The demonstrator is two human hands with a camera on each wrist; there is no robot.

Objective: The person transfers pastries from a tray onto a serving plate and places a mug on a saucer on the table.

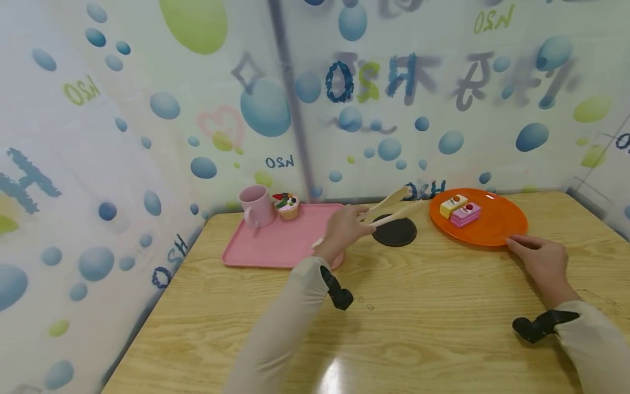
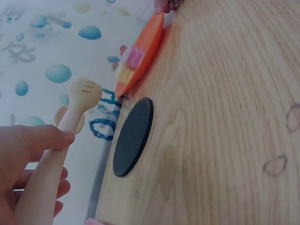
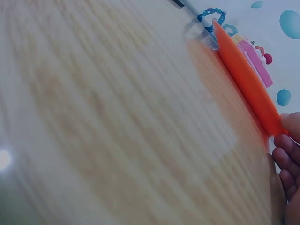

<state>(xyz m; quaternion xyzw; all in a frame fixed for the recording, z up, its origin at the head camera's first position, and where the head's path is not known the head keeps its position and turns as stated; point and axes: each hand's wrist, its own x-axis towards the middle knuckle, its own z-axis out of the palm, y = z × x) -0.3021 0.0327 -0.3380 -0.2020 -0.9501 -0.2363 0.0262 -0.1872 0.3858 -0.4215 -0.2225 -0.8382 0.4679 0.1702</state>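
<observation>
Cream-coloured tongs are held in my left hand, thumb on one arm and fingers on the other. Their tips stand apart and point toward the plate; in the left wrist view the near tip of the tongs shows slots. My right hand pinches the near right rim of an orange plate, thumb on top and fingers below. On the plate's left part sit a yellow toy cake slice and a pink one, side by side, each topped with a red fruit.
A pink tray lies at the left, partly behind the left hand. On it stand a pink mug and a toy cupcake. Between tray and plate lies a round black coaster. A patterned curtain hangs behind the wooden table.
</observation>
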